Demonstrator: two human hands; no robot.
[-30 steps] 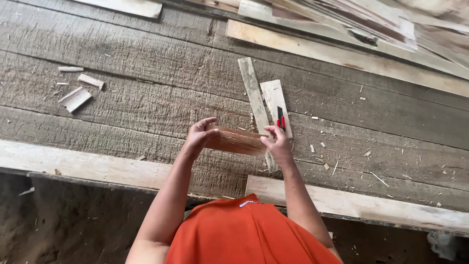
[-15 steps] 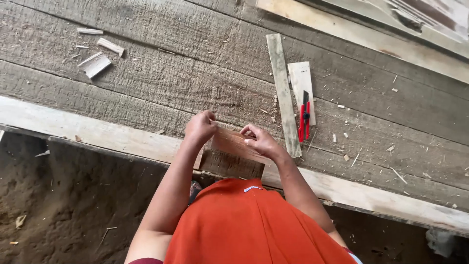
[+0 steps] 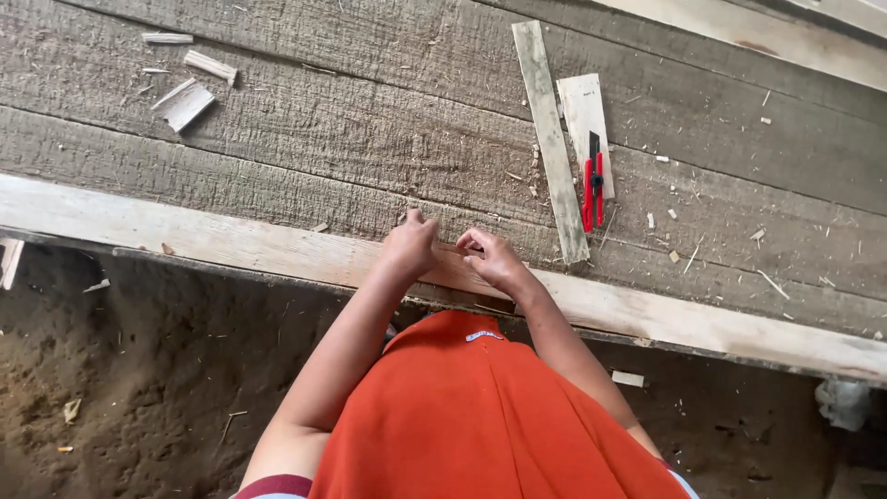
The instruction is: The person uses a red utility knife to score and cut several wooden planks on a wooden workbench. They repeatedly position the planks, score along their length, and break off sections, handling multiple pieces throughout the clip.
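My left hand (image 3: 411, 245) and my right hand (image 3: 490, 259) are close together at the front edge of a rough grey wooden bench (image 3: 323, 139). Both grip a thin brownish wood piece (image 3: 453, 262), which lies low against the pale plank (image 3: 185, 236) along the bench's front edge. Most of the piece is hidden by my fingers. My arms reach out from an orange shirt (image 3: 480, 416) at the bottom of the view.
A long narrow slat (image 3: 552, 139), a shorter pale board (image 3: 582, 115) and a red-handled cutter (image 3: 591, 189) lie to the right beyond my hands. Wood offcuts (image 3: 189, 102) sit at the far left. Chips litter the bench. A dirt floor (image 3: 139, 370) lies below.
Both hands have brought the thin wood piece down and toward me, from above the bench to its front edge. The view has shifted downward.
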